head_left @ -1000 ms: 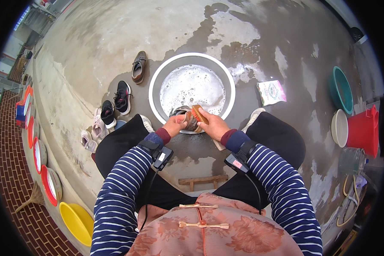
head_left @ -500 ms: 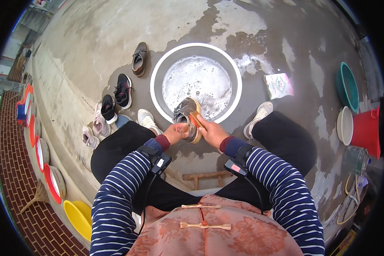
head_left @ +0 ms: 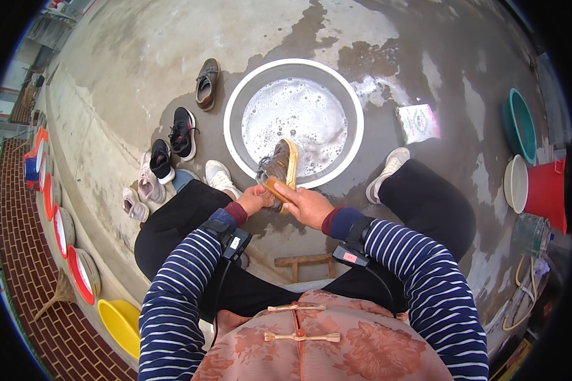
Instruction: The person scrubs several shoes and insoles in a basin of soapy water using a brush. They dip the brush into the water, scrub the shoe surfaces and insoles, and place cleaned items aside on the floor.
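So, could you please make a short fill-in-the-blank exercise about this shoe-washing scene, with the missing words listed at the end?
1. The left hand holds a grey-brown shoe with a tan sole over the rim of the round white ____ of soapy water.
2. The right hand presses an orange ____ against the shoe.
3. The flat pink and green packet lies on the wet ____ floor.
4. The red bucket stands on the person's ____ side.

Missing words: basin; brush; concrete; right

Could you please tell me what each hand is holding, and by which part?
The left hand grips the brown shoe at its heel; the right hand holds an orange brush by its end.
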Tool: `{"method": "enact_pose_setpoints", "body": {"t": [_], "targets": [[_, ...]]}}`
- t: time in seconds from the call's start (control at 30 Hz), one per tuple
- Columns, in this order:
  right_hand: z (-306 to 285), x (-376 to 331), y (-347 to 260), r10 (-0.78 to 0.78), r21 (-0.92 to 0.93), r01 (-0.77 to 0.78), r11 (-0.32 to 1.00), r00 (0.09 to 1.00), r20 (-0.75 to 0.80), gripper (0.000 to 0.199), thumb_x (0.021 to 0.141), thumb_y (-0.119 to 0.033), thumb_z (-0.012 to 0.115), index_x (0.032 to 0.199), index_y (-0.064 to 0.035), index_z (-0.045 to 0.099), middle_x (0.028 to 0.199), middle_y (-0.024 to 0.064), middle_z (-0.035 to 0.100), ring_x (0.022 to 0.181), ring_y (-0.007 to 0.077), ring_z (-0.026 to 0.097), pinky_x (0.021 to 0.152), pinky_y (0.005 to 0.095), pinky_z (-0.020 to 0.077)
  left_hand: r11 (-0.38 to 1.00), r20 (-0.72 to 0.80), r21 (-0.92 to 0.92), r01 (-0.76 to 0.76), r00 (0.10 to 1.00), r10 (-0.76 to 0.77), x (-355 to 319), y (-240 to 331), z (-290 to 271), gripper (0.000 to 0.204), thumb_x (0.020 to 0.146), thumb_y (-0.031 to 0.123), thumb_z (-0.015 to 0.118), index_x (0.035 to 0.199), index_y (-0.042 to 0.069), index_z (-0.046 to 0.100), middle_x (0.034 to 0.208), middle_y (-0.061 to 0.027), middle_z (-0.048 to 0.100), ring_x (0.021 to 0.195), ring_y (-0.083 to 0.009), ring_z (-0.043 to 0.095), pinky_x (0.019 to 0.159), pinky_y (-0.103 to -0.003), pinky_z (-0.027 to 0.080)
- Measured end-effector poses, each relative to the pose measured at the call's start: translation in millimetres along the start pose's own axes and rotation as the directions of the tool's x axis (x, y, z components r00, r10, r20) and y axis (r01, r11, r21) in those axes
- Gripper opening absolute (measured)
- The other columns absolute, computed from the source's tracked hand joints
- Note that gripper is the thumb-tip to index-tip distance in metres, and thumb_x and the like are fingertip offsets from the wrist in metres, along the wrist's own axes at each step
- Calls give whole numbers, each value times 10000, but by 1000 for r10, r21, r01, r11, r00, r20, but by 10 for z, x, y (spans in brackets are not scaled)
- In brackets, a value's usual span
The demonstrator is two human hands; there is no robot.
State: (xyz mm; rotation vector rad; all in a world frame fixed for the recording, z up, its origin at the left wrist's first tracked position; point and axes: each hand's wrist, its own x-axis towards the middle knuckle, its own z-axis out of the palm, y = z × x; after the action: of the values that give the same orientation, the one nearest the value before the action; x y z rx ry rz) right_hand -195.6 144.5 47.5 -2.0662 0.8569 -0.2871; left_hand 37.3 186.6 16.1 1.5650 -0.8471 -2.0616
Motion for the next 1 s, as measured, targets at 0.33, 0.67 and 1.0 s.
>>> {"method": "enact_pose_setpoints", "body": {"t": [0.33, 0.67, 1.0], "targets": [[-74, 202, 120, -64, 7, 63, 998, 994, 84, 519, 930, -276, 538, 1424, -270, 379, 824, 193, 599, 763, 382, 601, 699, 464, 477, 989, -98, 107, 103, 991, -93, 33, 88, -47, 109, 891, 66, 626, 967, 137, 594, 806, 122, 520, 765, -16, 539, 713, -213, 464], [-30, 453, 452, 212, -47, -218, 975, 972, -100, 514, 934, -297, 516, 1423, -208, 385, 788, 214, 619, 753, 400, 615, 702, 492, 481, 988, -64, 145, -52, 996, 61, 144, 220, 50, 115, 882, 76, 613, 992, 112, 612, 822, 110, 546, 743, -13, 529, 618, -186, 439], [-35, 133, 154, 193, -89, -195, 977, 981, -34, 506, 950, -270, 499, 1436, -215, 368, 720, 219, 580, 679, 397, 586, 642, 483, 463, 996, -72, 81, -42, 996, 48, 94, 124, 60, 277, 866, 60, 623, 1142, 69, 606, 883, 65, 605, 775, -42, 560, 653, -224, 479]]}}
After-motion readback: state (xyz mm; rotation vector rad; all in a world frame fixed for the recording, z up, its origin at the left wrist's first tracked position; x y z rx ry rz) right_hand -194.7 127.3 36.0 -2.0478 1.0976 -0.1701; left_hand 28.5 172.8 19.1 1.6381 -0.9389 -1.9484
